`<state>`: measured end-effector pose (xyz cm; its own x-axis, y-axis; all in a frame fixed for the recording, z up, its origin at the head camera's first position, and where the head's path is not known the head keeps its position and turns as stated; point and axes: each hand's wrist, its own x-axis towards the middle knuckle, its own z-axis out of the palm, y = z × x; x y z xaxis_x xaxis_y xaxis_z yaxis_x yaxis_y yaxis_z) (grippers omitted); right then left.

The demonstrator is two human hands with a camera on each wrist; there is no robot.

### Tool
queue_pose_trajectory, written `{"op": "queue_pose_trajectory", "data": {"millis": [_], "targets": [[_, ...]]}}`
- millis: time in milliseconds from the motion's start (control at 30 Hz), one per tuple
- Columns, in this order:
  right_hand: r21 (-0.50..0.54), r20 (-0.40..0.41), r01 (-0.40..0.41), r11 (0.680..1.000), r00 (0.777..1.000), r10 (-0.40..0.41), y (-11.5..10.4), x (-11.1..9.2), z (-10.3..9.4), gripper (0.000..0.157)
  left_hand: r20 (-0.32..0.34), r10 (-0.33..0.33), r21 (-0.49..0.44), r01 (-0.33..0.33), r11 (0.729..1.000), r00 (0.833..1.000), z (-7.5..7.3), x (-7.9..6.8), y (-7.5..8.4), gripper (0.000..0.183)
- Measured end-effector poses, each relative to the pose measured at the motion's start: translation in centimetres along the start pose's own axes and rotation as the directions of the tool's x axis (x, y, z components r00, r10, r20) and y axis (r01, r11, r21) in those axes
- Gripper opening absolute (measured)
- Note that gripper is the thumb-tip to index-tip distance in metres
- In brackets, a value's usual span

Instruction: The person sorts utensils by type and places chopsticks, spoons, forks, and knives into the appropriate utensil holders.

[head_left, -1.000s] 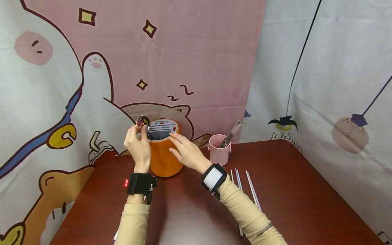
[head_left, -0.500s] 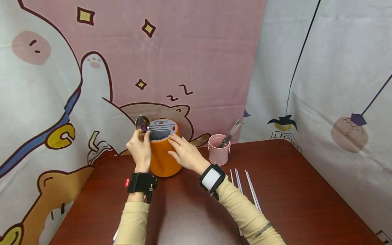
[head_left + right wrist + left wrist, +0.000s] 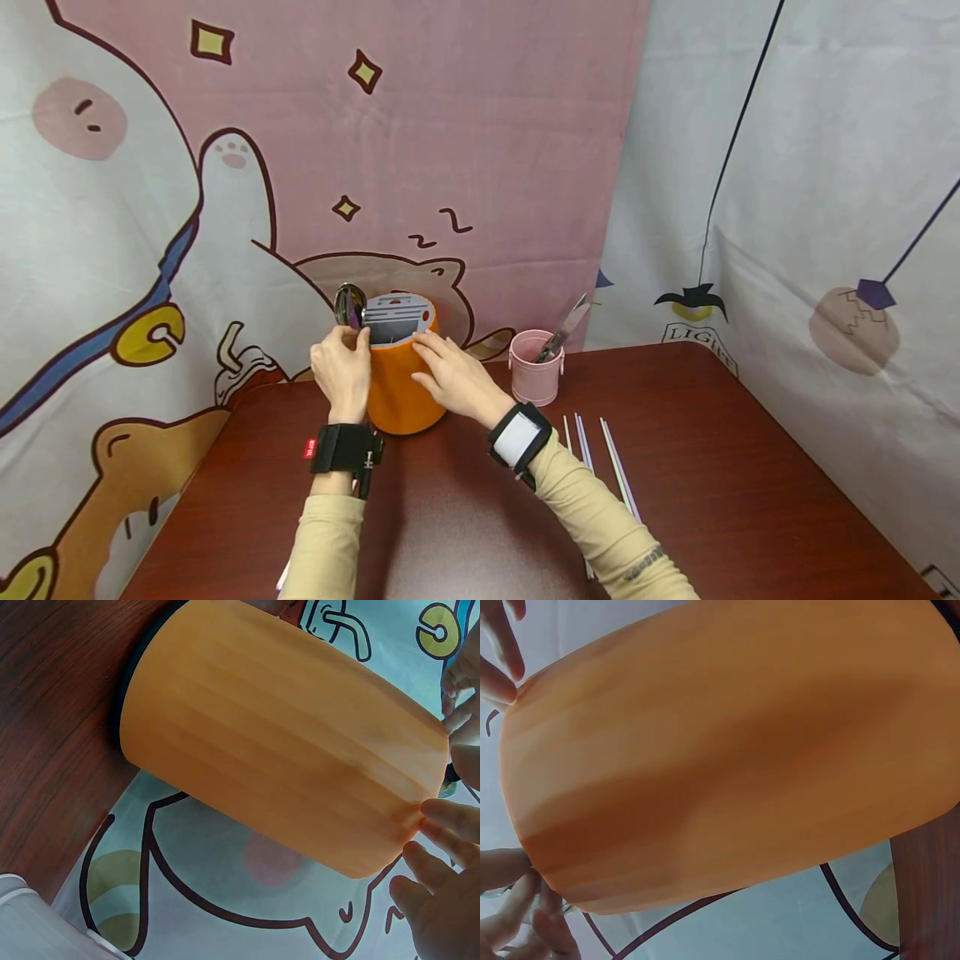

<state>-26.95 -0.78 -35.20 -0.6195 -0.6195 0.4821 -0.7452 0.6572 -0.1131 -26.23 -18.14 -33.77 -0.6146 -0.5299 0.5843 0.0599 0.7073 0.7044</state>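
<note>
At the back of the table stands a tall orange utensil holder [image 3: 408,387] with a grey slotted top. My left hand [image 3: 341,371] is at its left rim, thumb and fingertips pinching a shiny metal spoon [image 3: 350,302] whose bowl points up above the fingers; its lower part is hidden. My right hand [image 3: 457,371] lies against the holder's right front, fingers extended, fingertips on the rim. The right wrist view shows these right fingers [image 3: 442,817] touching the holder's edge, with the left hand [image 3: 465,720] across from them.
To the right, a pink bucket [image 3: 535,379] holds metal utensils with flat blades [image 3: 566,327]. Pale, thin chopsticks [image 3: 621,471] lie on the table [image 3: 712,500] near my right forearm. A printed cloth [image 3: 525,167] hangs close behind the holder.
My left hand has slid slightly down towards the holder's rim, so more of the spoon's bowl shows above the fingers. The right hand has stayed nearly still on the rim.
</note>
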Motion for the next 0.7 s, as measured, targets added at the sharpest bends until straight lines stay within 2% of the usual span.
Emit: {"op": "queue_pose_trajectory", "data": {"millis": [267,467,700], "targets": [[0.001,0.014,-0.010,1.000,1.000,0.010,-0.1,0.0,-0.1,0.049,0.117,-0.071,0.038,0.067,0.997,0.991,-0.5,0.2,-0.1,0.026],[0.003,0.036,-0.023,1.000,0.999,0.023,-0.2,0.0,-0.3,0.049,0.132,-0.116,-0.003,0.117,0.993,0.985,-0.6,0.3,-0.2,0.030],[0.013,0.044,-0.029,1.000,0.999,0.028,-0.2,0.0,-0.2,0.049,0.212,-0.108,-0.053,0.122,0.991,0.971,-1.7,0.3,-0.7,0.030]]}}
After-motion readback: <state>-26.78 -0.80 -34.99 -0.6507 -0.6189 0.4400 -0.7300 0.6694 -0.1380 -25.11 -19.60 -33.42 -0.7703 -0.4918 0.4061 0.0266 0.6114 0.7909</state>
